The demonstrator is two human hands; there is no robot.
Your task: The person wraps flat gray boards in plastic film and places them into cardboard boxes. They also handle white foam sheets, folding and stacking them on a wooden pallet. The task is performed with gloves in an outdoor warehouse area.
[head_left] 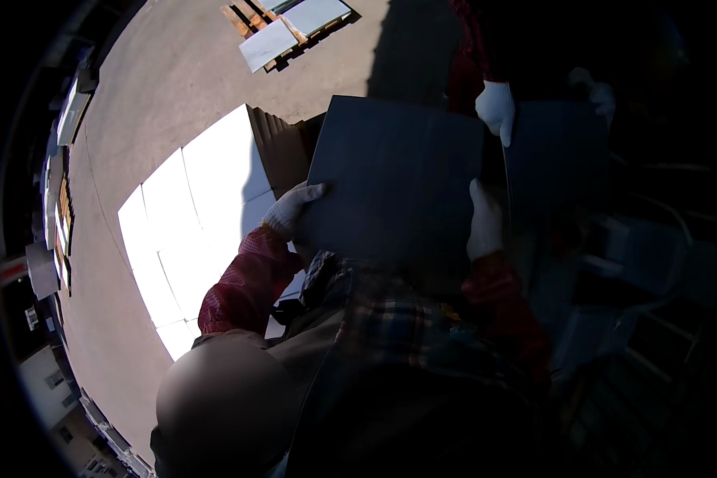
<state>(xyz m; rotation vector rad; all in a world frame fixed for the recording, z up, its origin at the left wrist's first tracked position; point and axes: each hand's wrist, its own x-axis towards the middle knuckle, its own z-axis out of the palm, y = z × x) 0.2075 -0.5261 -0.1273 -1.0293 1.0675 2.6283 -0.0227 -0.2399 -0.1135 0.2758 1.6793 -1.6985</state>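
Note:
A flat, square panel (pixel 397 177), dark in the shade, is held in front of my body. My left hand (pixel 290 209), in a white glove and a red sleeve, grips its left edge with the thumb on top. My right hand (pixel 484 223), gloved the same way, closes on the opposite edge near the lower corner. The fingers under the panel are hidden. Just left of it stands a wide stack of flat panels (pixel 207 187), its top glaring white in the sun and its side layered.
To the right, a co-worker's white-gloved hand (pixel 495 111) holds the edge of another panel (pixel 558 155). A pallet with pale slabs (pixel 299 33) lies at the far side. More stacked material (pixel 62 219) lines the left. Deep shadow hides most of the right side.

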